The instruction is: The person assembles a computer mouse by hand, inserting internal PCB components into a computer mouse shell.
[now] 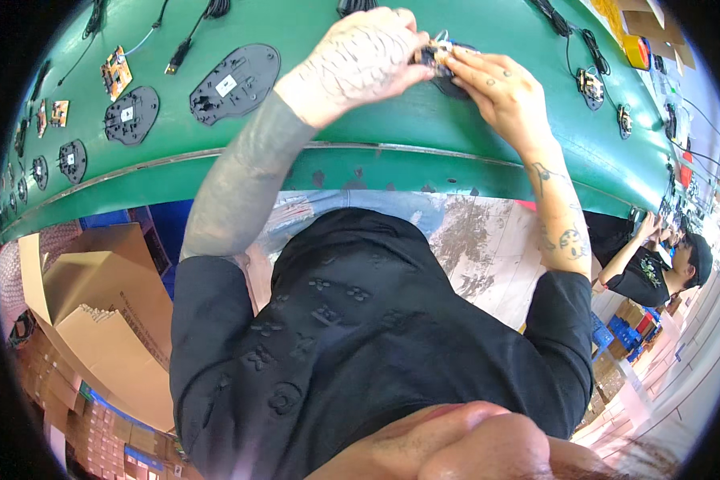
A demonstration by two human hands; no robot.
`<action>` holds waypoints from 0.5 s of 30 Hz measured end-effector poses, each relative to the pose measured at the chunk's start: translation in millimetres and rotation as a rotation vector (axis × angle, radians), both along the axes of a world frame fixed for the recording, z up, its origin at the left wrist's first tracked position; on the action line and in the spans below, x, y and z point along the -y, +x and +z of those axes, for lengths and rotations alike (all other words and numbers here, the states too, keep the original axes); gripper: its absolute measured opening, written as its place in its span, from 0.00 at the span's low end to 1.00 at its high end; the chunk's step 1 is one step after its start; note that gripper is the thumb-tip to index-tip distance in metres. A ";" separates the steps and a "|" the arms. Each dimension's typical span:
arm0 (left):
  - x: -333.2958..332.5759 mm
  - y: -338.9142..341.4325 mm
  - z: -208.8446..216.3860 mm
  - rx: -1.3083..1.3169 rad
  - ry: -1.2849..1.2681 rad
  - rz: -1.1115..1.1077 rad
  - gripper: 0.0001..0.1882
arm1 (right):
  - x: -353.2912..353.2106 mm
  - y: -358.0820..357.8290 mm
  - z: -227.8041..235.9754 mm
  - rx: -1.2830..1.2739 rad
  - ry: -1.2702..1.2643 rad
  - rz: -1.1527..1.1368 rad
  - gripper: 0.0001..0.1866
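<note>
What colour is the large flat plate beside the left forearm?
The plate is black with a white square; the head view shows it best.

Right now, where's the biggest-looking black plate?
In the head view, the black plate lies upper left on the green table, between the person's left hand and a smaller black plate.

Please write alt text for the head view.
The person's left hand and right hand hold a small circuit board over a green worktop. Dark rounded plates, loose boards and black cables lie to the left; a co-worker in dark clothing is at far right.
</note>
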State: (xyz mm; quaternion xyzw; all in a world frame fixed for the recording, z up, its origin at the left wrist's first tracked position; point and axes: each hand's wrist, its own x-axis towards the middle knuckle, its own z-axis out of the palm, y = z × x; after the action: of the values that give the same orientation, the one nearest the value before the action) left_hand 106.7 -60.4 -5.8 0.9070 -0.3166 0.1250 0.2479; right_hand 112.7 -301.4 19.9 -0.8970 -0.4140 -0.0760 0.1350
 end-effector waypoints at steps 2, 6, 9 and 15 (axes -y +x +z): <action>-11.1 4.7 -0.4 -0.157 -0.117 -0.012 0.18 | -6.3 4.7 -3.1 -0.002 0.013 -0.005 0.14; -18.7 14.4 0.3 -0.191 -0.252 -0.066 0.18 | -5.0 15.4 -12.6 0.007 0.068 0.008 0.14; -17.9 14.1 1.5 -0.252 -0.276 -0.063 0.18 | -2.0 10.6 -18.3 0.022 0.068 0.020 0.16; -16.5 21.0 14.3 -0.456 -0.273 -0.084 0.16 | -2.4 -2.1 -16.5 0.055 0.056 0.004 0.23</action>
State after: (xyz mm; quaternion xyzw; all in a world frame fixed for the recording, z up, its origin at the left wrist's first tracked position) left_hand 127.7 -43.9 8.4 0.8560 -0.2703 -0.0515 0.4378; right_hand 110.6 -299.0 3.4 -0.8895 -0.4171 -0.1119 0.1489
